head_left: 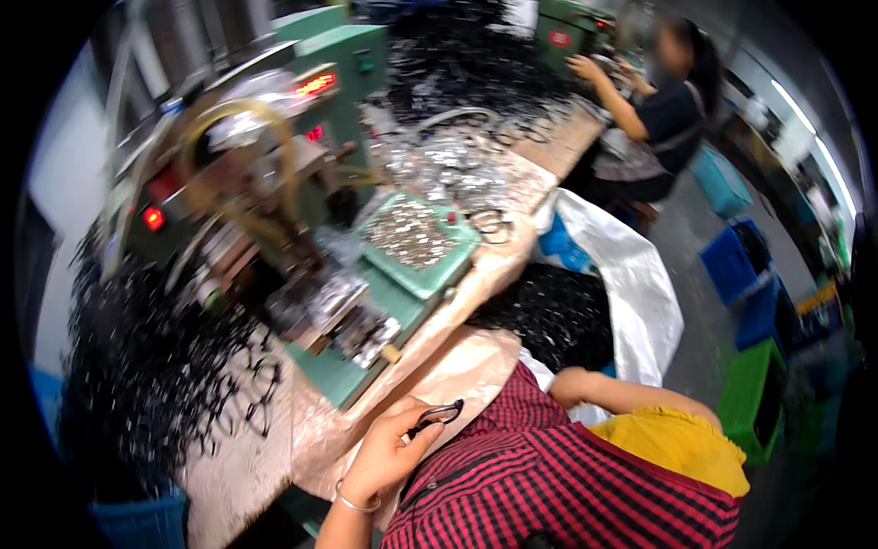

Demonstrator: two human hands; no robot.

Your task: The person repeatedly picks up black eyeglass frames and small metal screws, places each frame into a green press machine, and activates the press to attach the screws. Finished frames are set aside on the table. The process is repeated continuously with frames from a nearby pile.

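Near the front edge of the workbench, my left hand [389, 450] pinches a small dark loop [443, 414] between thumb and fingers. It sits over the pale sheet spread across the bench edge and my lap, below a green bench machine [334, 377]. My right forearm [631, 393] runs from a yellow sleeve toward an open white sack [645, 311]. At its far end my right hand [569, 388] is only partly visible beside the sack, and its fingers are hidden. Inside the sack lies a heap of black pieces [558, 311].
A green tray of small metal pieces [412, 233] stands on the machine's base. Black loops [183, 384] pile up at left, with another black heap [448, 64] at the back. A co-worker [668, 119] sits at another machine. Blue and green crates [754, 398] line the right.
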